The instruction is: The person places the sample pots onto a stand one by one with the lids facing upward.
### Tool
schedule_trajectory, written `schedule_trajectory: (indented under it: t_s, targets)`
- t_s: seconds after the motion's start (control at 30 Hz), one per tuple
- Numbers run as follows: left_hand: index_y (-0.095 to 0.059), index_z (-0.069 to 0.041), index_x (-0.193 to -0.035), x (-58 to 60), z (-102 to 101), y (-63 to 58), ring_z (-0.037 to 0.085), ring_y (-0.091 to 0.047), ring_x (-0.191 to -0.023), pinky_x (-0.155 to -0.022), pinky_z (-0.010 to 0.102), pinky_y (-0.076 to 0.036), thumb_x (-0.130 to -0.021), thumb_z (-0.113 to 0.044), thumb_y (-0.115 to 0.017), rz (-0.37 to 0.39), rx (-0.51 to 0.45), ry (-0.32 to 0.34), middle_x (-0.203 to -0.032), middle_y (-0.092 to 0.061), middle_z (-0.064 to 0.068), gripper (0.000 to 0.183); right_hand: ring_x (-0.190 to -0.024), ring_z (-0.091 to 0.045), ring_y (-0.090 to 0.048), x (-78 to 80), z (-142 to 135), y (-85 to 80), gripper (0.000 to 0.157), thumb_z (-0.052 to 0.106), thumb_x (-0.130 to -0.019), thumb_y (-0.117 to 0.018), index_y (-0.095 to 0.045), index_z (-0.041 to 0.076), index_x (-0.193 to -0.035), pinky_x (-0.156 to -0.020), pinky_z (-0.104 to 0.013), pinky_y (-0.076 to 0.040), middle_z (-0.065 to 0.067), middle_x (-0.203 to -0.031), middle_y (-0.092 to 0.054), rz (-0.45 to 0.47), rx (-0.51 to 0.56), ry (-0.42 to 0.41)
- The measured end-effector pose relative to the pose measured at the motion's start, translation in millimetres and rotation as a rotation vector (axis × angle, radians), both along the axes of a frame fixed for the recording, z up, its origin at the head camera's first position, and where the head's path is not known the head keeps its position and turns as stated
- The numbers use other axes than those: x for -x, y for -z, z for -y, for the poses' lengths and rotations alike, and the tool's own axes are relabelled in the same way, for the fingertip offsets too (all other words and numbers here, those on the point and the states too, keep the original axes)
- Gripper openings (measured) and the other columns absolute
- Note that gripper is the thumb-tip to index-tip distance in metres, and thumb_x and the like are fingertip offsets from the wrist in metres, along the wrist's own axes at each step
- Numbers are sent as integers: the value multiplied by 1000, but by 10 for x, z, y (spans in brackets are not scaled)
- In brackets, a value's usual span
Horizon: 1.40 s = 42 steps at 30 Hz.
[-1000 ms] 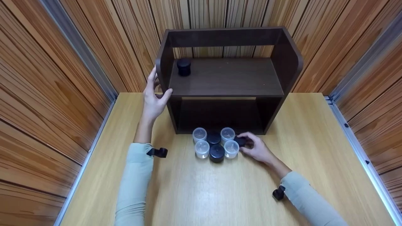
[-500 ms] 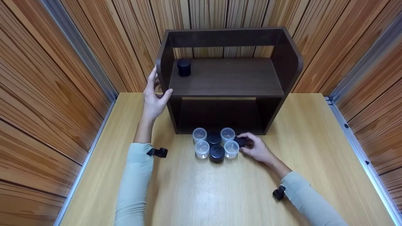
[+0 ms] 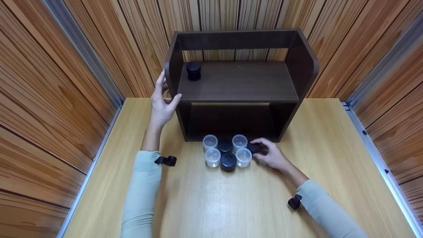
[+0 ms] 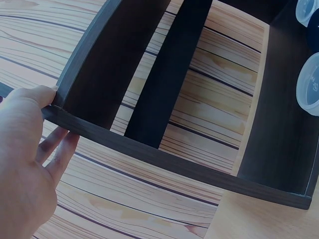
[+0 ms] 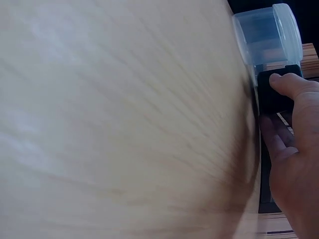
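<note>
My left hand (image 3: 162,107) holds the left side panel of a dark brown two-tier shelf (image 3: 238,82), thumb at the front edge and fingers on the outer face. In the left wrist view, that hand (image 4: 30,159) is at the panel edge (image 4: 149,157). My right hand (image 3: 271,155) pinches a small black round jar (image 3: 253,148) at the right end of a cluster of jars. From the right wrist, the thumb lies on the black jar (image 5: 275,94), beside a clear jar (image 5: 266,35).
Clear lidded jars (image 3: 212,156) and black jars (image 3: 228,161) stand close together on the wooden table (image 3: 211,205), before the shelf's lower opening. Another black jar (image 3: 193,70) stands on the upper tier at left. Wood-patterned walls (image 3: 49,99) enclose the table.
My right hand and the black jar in it have shifted very slightly. The left hand, the shelf and the other jars stay in place.
</note>
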State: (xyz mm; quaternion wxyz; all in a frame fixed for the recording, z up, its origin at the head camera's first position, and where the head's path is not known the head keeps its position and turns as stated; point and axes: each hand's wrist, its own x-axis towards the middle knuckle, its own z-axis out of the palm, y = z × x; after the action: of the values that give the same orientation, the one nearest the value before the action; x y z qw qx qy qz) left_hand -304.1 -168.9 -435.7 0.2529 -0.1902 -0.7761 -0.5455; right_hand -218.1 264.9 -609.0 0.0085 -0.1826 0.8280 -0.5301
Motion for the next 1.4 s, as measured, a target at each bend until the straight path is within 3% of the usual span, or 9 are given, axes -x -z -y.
schedule_trajectory:
  t_s: [0.23, 0.33, 0.63, 1.03, 1.2, 1.4]
  targets:
    - [-32, -1, -173, -3, 3, -5, 40, -66, -141, -79, 14, -61, -103, -8, -76, 1, -8, 16, -163, -57, 25, 83, -119, -6, -70, 34, -20, -83, 48, -13, -90, -86, -74, -3, -135, -102, -11, -56, -26, -135, -75, -86, 17, 5]
    - [-32, -1, -174, -8, 5, -1, 39, -67, -141, -79, 14, -61, -103, -8, -76, 9, -12, 20, -162, -58, 25, 83, -118, -1, -69, 46, -37, -126, 48, -13, -89, -86, -75, -2, -134, -102, -10, -56, -25, -134, -76, -113, 8, 14]
    - [-31, -3, -175, -8, 0, 3, 39, -66, -143, -82, 14, -62, -104, -8, -75, 30, -10, 16, -165, -55, 23, 83, -117, 2, -66, 45, -108, -336, 48, -13, -89, -86, -74, -3, -134, -103, -12, -57, -27, -131, -74, -141, -1, -7]
    - [-31, -5, -175, -18, -2, -8, 39, -66, -144, -83, 16, -63, -105, -9, -75, 38, 1, 5, -164, -57, 22, 83, -111, -5, -69, 26, -229, -730, 48, -9, -91, -85, -73, 1, -136, -100, -14, -59, -24, -128, -74, -118, -90, -166]
    - [-32, -3, -174, -16, -6, -3, 41, -65, -145, -81, 16, -62, -103, -7, -76, 31, 0, -4, -167, -55, 23, 83, -109, -7, -69, 10, -279, -871, 47, -8, -91, -84, -74, 3, -136, -100, -16, -58, -20, -126, -75, -64, -96, -197]
    - [-32, 1, -172, -4, -10, -7, 45, -66, -143, -80, 12, -61, -103, -7, -76, 2, -2, 6, -168, -52, 26, 82, -110, -3, -68, 2, -319, -1036, 45, -9, -92, -83, -74, 1, -135, -100, -15, -57, -21, -125, -76, -81, -113, -241]
